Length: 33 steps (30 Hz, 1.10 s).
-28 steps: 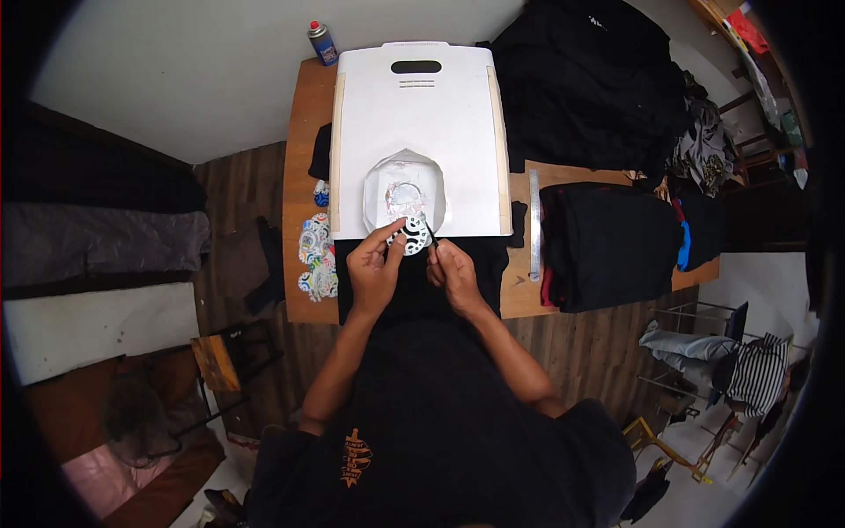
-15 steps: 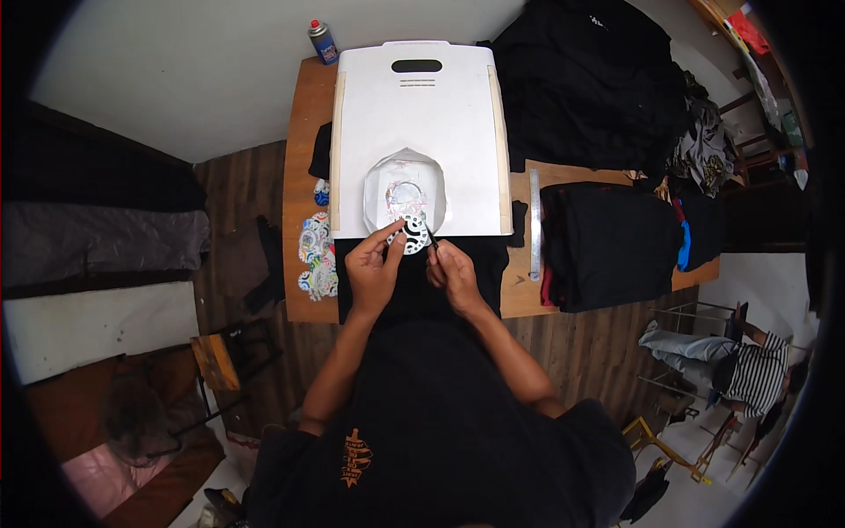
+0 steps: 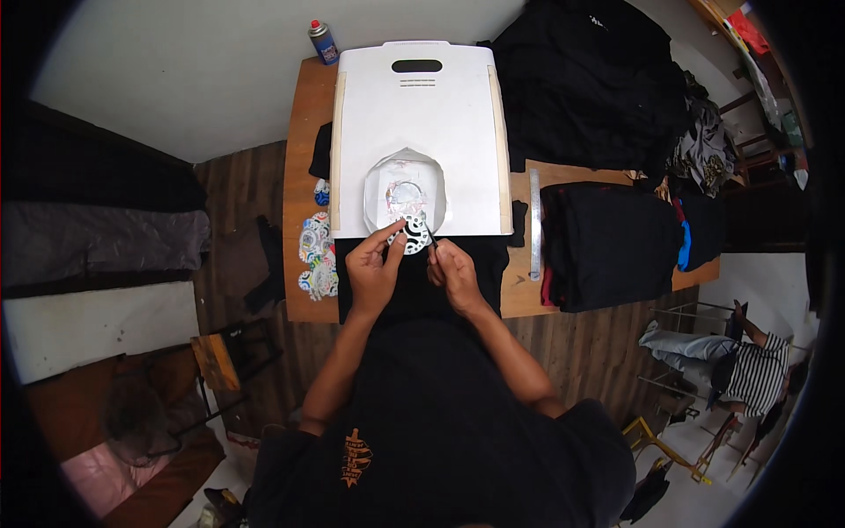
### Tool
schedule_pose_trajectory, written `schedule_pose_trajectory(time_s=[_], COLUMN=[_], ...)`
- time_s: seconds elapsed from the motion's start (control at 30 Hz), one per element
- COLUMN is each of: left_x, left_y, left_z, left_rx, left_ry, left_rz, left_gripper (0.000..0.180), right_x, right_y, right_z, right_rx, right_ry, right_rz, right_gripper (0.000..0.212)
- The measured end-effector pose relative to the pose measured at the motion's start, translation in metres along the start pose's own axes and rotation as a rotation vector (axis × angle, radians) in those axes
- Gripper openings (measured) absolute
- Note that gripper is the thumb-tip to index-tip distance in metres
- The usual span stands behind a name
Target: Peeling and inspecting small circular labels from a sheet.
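Pinched between the thumb and fingers of my left hand (image 3: pixel 377 264) is a round white patch (image 3: pixel 407 236) with a black pattern. My right hand (image 3: pixel 454 273) grips a thin dark pointed tool (image 3: pixel 431 235), its tip at the patch's right edge; its exact kind is too small to tell. Both hands are over the near edge of a large white board (image 3: pixel 418 114). Just beyond the patch, a many-sided whitish tray or recess (image 3: pixel 444 198) holds clear and pinkish scraps. Black cloth (image 3: pixel 422 273) lies beneath my hands.
Several colourful round patches (image 3: pixel 317 246) lie left of the board on the wooden table (image 3: pixel 304 114). A spray can (image 3: pixel 323 42) stands at the far left corner. A metal ruler (image 3: pixel 534 224) and folded black garments (image 3: pixel 607 246) are to the right. A person in a striped shirt (image 3: pixel 759 374) is farther right.
The white patch has turned slightly against the tool's tip, while both my hands stay in nearly the same place. The person on the right has shifted an arm.
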State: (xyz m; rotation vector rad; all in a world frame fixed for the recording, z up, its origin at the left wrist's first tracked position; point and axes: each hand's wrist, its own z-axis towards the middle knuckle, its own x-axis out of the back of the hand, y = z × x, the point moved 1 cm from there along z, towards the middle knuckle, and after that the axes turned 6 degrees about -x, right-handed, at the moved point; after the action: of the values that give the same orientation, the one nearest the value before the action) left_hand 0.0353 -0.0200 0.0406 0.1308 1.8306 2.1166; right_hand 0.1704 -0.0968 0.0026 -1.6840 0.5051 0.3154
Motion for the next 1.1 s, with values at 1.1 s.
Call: schedule_pose_trajectory(time_s=[1.1], left_x=[-0.0002], left_y=[0.0021], left_z=[0.0001], left_rx=[0.002], left_ry=[-0.031], left_rz=[0.006], left_gripper=[0.032], right_x=[0.0000], right_y=[0.0008], right_z=[-0.0005], right_rx=[-0.020], right_ry=[-0.002], right_rz=[0.022], right_gripper=[0.034])
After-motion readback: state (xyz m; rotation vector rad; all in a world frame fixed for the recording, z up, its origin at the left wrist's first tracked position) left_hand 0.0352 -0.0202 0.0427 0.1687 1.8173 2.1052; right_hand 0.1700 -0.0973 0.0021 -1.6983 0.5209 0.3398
